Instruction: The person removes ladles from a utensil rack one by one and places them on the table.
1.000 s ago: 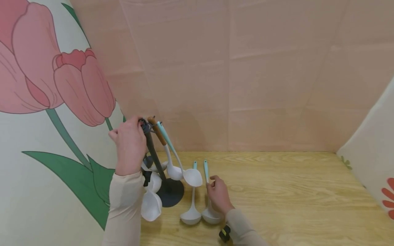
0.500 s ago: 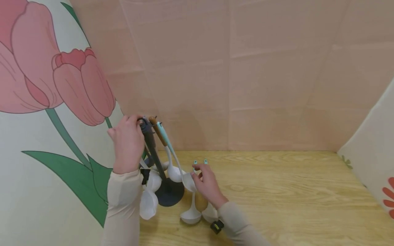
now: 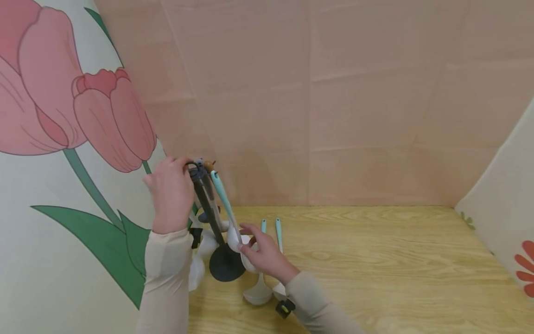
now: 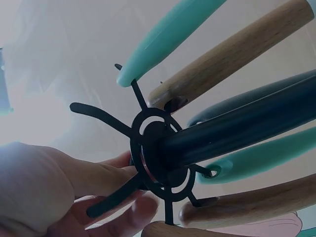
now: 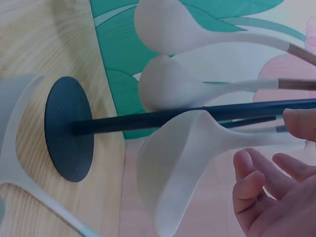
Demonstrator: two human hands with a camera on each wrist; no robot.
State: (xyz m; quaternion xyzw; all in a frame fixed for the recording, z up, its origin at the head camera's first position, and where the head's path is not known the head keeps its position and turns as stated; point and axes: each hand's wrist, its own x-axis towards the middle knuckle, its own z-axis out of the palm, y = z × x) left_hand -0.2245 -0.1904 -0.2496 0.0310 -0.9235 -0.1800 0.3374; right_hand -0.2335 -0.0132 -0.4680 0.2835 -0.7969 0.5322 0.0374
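A black utensil stand has a round base, a pole and a ring of hooks on top, with several ladles hanging from it. My left hand grips the top of the stand, its fingers behind the hook ring in the left wrist view. At the stand's right side my right hand pinches the pale shaft of a hanging ladle with a teal handle. The right wrist view has this ladle's bowl in front of the pole, thumb and fingers to either side of its shaft. Two hooks stick out bare.
Two teal-handled ladles lie on the wood-grain table, one left and one right, partly under my right arm. Wooden-handled ladles hang among the others. A tulip-printed wall stands close on the left, a pink cloth behind.
My right hand has left the right ladle on the table and moved left to the hanging one. That ladle has shifted left, and the wooden handle is now mostly behind it. My left hand has stayed.
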